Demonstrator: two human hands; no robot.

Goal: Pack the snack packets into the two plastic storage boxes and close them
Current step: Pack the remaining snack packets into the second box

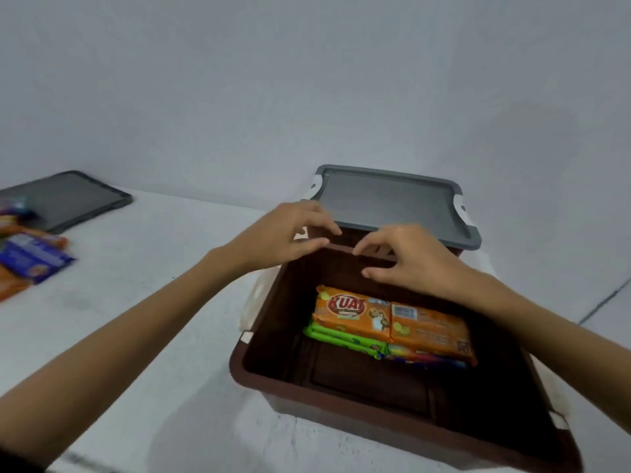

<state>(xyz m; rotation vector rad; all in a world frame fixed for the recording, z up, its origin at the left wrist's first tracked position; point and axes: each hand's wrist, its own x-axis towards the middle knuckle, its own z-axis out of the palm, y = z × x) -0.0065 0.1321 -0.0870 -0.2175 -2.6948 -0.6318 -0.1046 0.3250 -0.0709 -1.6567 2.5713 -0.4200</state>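
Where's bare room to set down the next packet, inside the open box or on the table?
Inside the brown plastic box, the near floor in front of the orange packet is bare. The white table is free between box and loose packets. Crowded: far rim, both hands.

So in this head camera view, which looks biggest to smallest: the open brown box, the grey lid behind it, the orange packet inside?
1. Brown box, though it sits nearest the camera.
2. Grey lid, partly hidden by the hands.
3. Orange packet.
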